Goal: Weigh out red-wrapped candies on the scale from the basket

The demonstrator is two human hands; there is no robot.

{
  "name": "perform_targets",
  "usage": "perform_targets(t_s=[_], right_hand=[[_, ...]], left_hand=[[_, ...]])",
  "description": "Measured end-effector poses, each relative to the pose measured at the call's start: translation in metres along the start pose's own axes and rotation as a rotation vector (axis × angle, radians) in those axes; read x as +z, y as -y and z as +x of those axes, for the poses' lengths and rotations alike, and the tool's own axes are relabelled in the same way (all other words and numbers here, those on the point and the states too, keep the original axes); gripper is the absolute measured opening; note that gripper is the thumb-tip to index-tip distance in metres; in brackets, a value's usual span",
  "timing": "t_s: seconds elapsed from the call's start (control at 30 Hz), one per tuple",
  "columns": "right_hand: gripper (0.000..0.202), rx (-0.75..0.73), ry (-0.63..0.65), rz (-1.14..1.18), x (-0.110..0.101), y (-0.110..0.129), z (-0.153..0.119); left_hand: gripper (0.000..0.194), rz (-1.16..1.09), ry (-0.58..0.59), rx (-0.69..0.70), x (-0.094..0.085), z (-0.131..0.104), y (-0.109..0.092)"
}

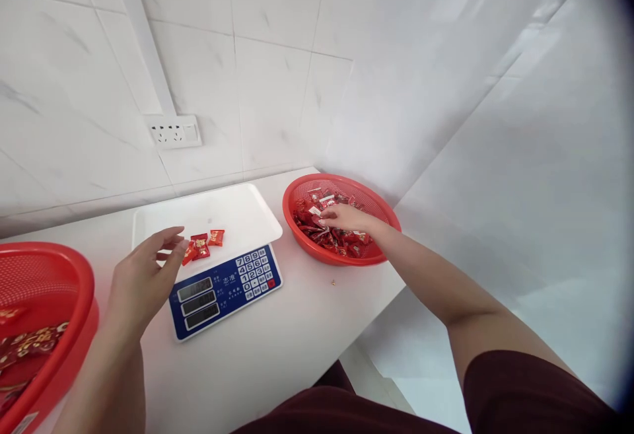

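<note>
Just over the front left of the scale's white tray [242,213], my left hand [148,275] is open, thumb and bent fingers apart. Several red wrapped candies [201,245] lie on the tray by its thumb; one is partly behind the thumb tip. My right hand [344,217] reaches into a red mesh basket [381,213] at the right. Its fingertips close on a wrapped candy [317,219] at the top of the pile, partly hidden by the fingers. The blue scale panel [228,289] has number keys and three displays.
A second red basket [84,275] with larger red packets [32,348] stands at the left table edge. A small scrap [333,283] lies on the white table [297,315]. Tiled walls border the table behind and at right, with a power socket [173,132] on the back wall.
</note>
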State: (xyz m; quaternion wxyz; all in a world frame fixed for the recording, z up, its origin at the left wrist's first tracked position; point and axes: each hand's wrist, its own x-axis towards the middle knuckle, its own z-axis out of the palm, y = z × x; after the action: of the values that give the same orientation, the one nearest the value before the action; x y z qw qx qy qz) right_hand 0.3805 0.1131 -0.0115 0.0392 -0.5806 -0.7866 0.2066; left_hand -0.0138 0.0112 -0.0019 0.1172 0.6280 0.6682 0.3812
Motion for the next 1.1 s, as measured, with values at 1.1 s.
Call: perform_targets(t_s=[1.1], right_hand=[[0.03, 0.317, -0.166, -0.195, -0.032, -0.037, -0.034]], left_hand=[[0.025, 0.02, -0.066, 0.093, 0.0, 0.003, 0.009]])
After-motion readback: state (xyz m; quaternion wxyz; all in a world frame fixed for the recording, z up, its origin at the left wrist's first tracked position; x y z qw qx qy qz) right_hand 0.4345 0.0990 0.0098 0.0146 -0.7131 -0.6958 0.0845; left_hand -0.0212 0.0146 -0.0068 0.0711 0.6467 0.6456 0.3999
